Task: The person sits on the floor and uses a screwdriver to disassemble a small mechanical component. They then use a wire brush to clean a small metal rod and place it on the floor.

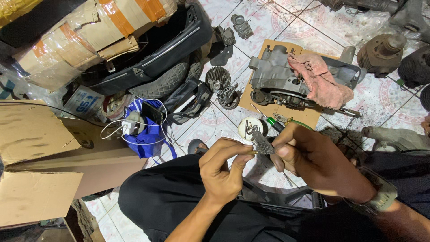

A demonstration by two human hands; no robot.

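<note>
The left hand (220,169) bends up, its grip pinched shut on a small metal piece (261,144). The right hand (313,159) pinches its other side. Past both grips, a white cup (249,126) holds small bits.

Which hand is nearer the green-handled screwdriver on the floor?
Right. The right hand sits just below the screwdriver, nearly touching its handle. The left hand is farther off, below and to its left, pinching a small metal part with the right.
</note>
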